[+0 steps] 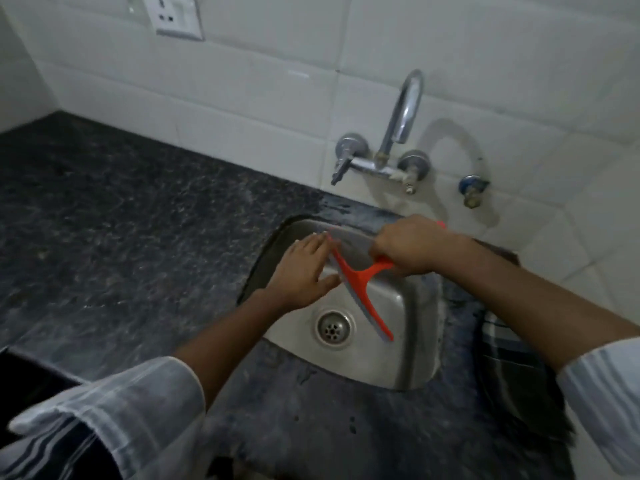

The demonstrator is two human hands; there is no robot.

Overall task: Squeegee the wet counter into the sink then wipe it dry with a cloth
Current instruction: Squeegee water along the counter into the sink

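Observation:
An orange squeegee [360, 282] with a grey rubber blade hangs over the steel sink [408, 341]. My right hand [412, 245] grips its handle above the sink's far side. My left hand [304, 268] lies flat with straight fingers, the fingertips touching the upper end of the blade. The dark speckled counter [121, 216] spreads to the left of the sink and looks wet near its rim. A dark checked cloth [512, 372] lies on the counter to the right of the sink, partly under my right forearm.
A chrome tap [401, 123] with two valves is fixed to the white tiled wall behind the sink. A blue valve [471, 192] sits further right. A wall socket [176, 15] is at top left. The drain [333, 329] is in the sink's floor.

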